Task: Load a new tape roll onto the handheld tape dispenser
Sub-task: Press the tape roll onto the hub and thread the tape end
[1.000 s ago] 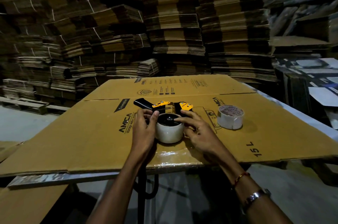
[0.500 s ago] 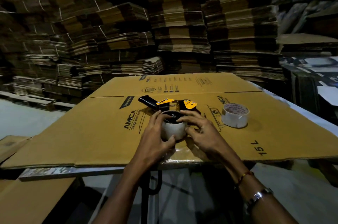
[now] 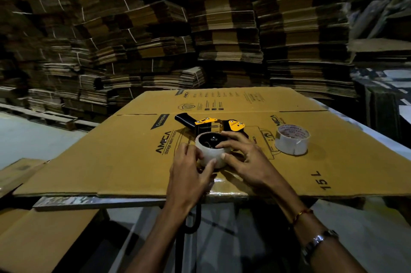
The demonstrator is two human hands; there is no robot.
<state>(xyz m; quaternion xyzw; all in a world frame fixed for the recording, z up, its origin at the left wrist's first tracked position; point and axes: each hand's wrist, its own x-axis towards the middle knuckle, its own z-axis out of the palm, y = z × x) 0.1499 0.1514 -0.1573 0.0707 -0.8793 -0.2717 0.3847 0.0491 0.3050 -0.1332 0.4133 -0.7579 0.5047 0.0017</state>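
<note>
A black and yellow handheld tape dispenser (image 3: 209,123) lies flat on a brown cardboard sheet (image 3: 124,157). A whitish tape roll (image 3: 212,154) sits on its black hub, just in front of the handle. My left hand (image 3: 189,170) holds the roll's near left side, thumb and fingers curled against its wall. From the right, my right hand (image 3: 242,157) grips the same roll, thumb on the side and fingers over the top rim. A second roll of clear tape (image 3: 291,139) stands apart on the cardboard at the right.
The cardboard sheet covers a table whose metal edge (image 3: 93,200) shows at the front. Tall stacks of flattened cartons (image 3: 222,27) fill the background. More cardboard (image 3: 33,239) lies low at the left, and a dark cord (image 3: 193,219) hangs under the table edge.
My left thumb has dropped from the roll's top to its near side. My right fingers have slid further over the rim. The camera has shifted slightly.
</note>
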